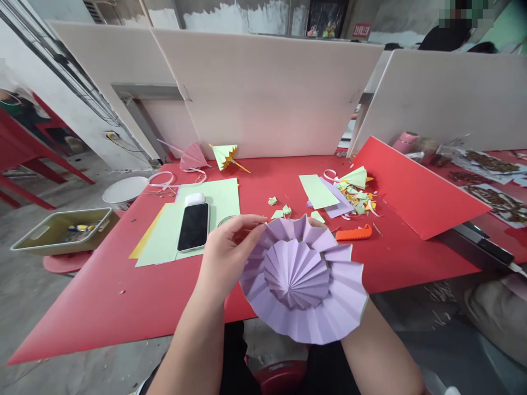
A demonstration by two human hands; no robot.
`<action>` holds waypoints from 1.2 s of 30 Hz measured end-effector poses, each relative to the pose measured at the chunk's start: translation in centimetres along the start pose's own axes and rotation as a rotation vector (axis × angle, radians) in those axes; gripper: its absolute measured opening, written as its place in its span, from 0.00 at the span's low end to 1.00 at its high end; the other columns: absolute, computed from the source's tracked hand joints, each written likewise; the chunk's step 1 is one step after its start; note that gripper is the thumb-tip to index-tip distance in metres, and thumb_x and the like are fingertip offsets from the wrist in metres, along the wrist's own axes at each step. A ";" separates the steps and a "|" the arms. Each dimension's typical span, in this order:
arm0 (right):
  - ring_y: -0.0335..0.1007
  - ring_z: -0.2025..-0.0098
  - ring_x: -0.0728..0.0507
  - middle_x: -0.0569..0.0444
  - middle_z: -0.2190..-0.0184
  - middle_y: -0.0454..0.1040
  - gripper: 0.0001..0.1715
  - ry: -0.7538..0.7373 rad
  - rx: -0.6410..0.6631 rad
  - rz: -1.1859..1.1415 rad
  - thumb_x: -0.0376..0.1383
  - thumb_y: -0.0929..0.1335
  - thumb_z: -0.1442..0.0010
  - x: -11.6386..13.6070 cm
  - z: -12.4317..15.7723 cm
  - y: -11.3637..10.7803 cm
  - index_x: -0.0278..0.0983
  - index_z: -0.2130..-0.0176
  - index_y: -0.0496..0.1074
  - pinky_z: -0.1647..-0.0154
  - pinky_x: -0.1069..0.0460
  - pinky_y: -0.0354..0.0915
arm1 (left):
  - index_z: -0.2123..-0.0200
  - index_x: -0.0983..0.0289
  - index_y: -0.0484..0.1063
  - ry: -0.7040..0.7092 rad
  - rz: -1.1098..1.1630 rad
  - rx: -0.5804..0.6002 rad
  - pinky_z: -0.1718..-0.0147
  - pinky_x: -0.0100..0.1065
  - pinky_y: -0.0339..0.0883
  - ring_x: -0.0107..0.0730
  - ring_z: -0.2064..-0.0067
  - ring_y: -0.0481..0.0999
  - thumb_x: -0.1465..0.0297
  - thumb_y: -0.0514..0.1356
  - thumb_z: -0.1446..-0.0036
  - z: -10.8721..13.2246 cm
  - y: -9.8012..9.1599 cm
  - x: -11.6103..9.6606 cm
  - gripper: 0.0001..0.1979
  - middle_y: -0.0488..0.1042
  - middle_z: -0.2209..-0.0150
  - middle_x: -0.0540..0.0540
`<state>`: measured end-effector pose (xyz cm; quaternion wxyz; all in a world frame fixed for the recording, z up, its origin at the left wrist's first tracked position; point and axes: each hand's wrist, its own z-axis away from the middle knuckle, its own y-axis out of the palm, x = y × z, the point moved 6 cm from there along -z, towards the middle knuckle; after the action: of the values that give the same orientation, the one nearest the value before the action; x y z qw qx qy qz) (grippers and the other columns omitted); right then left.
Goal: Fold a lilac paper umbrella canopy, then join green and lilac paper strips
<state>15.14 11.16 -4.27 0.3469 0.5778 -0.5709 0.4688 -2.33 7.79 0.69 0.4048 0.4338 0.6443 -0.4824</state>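
A round, pleated lilac paper fan [296, 274] is raised over the table's near edge, with a smaller pleated cone standing out at its centre. Fingers and thumb of my left hand [233, 241] pinch its upper left edge. My right forearm [379, 345] runs up behind the fan's lower right, and the paper hides the fingers of my right hand. Just beyond the fan lie small green paper scraps [284, 211] and an orange utility knife [354, 233]. Left of my left hand, a black-screened phone [193, 226] rests on light green paper sheets [162, 236].
Small paper umbrellas, pink [193, 156] and green-yellow [225, 157], stand at the back of the red table [102, 307]. Scraps are heaped [360, 197] by a tilted red board [420, 192]. White partitions [267, 93] rise behind. A bin [66, 233] sits at left.
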 end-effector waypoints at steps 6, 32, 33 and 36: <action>0.67 0.71 0.47 0.58 0.76 0.68 0.11 0.313 0.149 -0.549 0.43 0.71 0.50 -0.5 0.3 1.3 0.42 0.75 0.67 0.69 0.50 0.65 | 0.58 0.58 0.72 0.099 -0.125 0.118 0.62 0.33 0.69 0.32 0.59 0.73 0.63 0.60 0.46 0.4 0.6 -0.4 0.12 0.74 0.60 0.52; 0.61 0.77 0.53 0.60 0.77 0.68 0.07 0.267 0.124 -0.439 0.40 0.72 0.52 0.5 -0.3 1.1 0.40 0.74 0.71 0.75 0.55 0.60 | 0.48 0.55 0.64 0.417 -0.465 0.016 0.53 0.36 0.65 0.36 0.49 0.67 0.68 0.58 0.43 1.2 0.9 -2.5 0.18 0.65 0.49 0.55; 0.61 0.77 0.53 0.60 0.77 0.68 0.06 0.249 0.109 -0.441 0.39 0.72 0.51 0.6 -0.3 1.1 0.40 0.74 0.71 0.75 0.55 0.60 | 0.48 0.56 0.64 0.448 -0.496 -0.049 0.52 0.38 0.64 0.37 0.49 0.67 0.68 0.59 0.44 1.3 0.7 -2.7 0.19 0.65 0.50 0.56; 0.61 0.76 0.52 0.60 0.78 0.67 0.05 0.186 0.092 -0.396 0.39 0.71 0.48 1.1 -0.2 0.9 0.41 0.73 0.72 0.75 0.55 0.59 | 0.52 0.58 0.68 0.525 -0.513 -0.093 0.56 0.37 0.66 0.34 0.56 0.70 0.69 0.58 0.43 1.7 0.8 -3.1 0.14 0.70 0.59 0.55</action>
<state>14.08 10.91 -3.33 0.4568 0.6482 -0.3899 0.4682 -0.46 5.75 3.03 0.1110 0.3483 0.8354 -0.4104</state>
